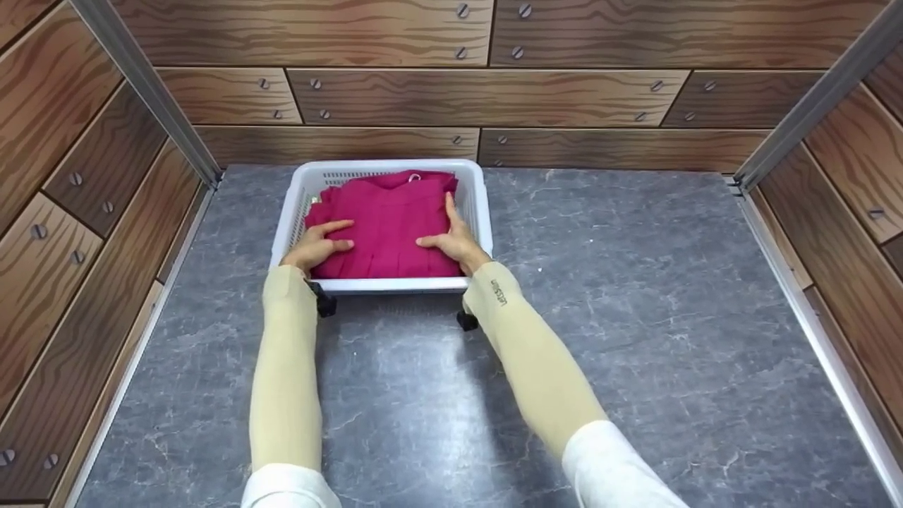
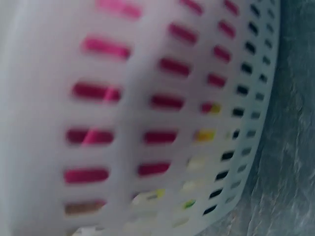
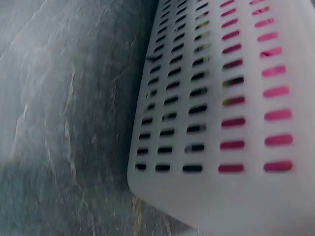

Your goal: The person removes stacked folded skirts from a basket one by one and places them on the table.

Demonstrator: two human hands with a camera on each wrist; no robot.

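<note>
While the left hand (image 1: 316, 243) and right hand (image 1: 458, 240) lie on opposite sides of a folded magenta cloth garment (image 1: 384, 226), visible fingers straight, any grip below unclear, step's prob. settling or lifting it; next needs even support. White slotted plastic basket (image 1: 395, 284), far left, holds it, w/ yellow bits (image 2: 205, 135) underneath.

In the head view, you have bright, fairly even illumination; the wood-patterned walls (image 1: 487, 97) and magenta cloth (image 1: 384, 226) read clearly. Note the whitish glare on the floor (image 1: 451, 437) and the soft shadow along the inner side of the right sleeve (image 1: 547, 360). In the left wrist view, light is dimmer and cooler; you will find the basket (image 2: 129, 118) blurred, its slots (image 2: 87, 175) soft-edged. In the right wrist view, slots are crisper, while floor beside the basket darkens into shadow.
</note>
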